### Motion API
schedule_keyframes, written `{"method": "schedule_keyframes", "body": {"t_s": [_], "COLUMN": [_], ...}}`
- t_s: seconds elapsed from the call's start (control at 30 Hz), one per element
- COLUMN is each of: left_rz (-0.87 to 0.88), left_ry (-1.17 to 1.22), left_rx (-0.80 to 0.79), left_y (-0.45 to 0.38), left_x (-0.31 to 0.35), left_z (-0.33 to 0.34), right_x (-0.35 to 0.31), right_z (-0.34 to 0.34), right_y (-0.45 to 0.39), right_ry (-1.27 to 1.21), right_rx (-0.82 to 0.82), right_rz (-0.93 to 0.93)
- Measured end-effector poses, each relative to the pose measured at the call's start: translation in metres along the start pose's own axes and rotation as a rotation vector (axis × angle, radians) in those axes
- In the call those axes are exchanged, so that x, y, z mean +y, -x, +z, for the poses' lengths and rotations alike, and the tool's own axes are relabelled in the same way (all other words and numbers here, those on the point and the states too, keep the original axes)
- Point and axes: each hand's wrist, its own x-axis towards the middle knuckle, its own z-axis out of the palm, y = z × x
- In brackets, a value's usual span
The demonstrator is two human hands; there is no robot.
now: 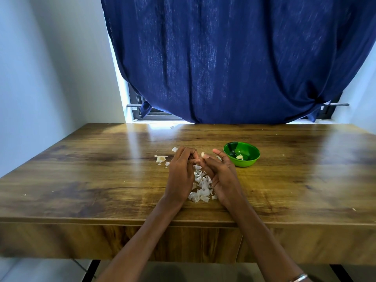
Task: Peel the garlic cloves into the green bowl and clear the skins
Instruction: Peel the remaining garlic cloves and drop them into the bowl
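Hands around seemingly half-peeled clove

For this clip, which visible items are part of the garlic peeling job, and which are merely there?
Part of the job:
small round green plastic bowl with a peeled clove inside
pale garlic clove pinched between left hand and right hand
white papery garlic skins on the wooden table

Merely there:
dark blue fabric curtain

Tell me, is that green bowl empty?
No. The small round green plastic bowl sits upright, holding a pale peeled garlic clove.
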Motion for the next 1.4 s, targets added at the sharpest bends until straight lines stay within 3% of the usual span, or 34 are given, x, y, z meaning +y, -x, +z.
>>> {"method": "schedule_keyframes", "body": {"t_s": [0.37,0.73,1.0,1.27,1.4], "left_rz": [-0.005,-0.114,-0.2,0.04,0.067], "left_ry": [-0.012,0.23,0.322,0.008,-0.188], "left_rx": [0.043,0.105,0.017,-0.132,-0.279], "left_y": [-0.001,-0.002,-0.002,0.0,0.004], "left_x": [0.003,0.008,0.005,-0.004,-0.011], "left_z": [-0.003,-0.008,-0.008,-0.004,0.0], "right_x": [-0.001,0.007,0.007,0.005,0.005], "right_z": [-0.005,-0.007,-0.011,-0.011,-0.014], "right_y": [-0.002,-0.005,-0.008,-0.006,-0.008], "right_ry": [-0.038,0.297,0.39,0.481,0.607], "right_rx": [0.025,-0.006,-0.051,-0.057,-0.047], "right_rz": [0.05,-0.073,-0.09,-0.161,-0.2]}}
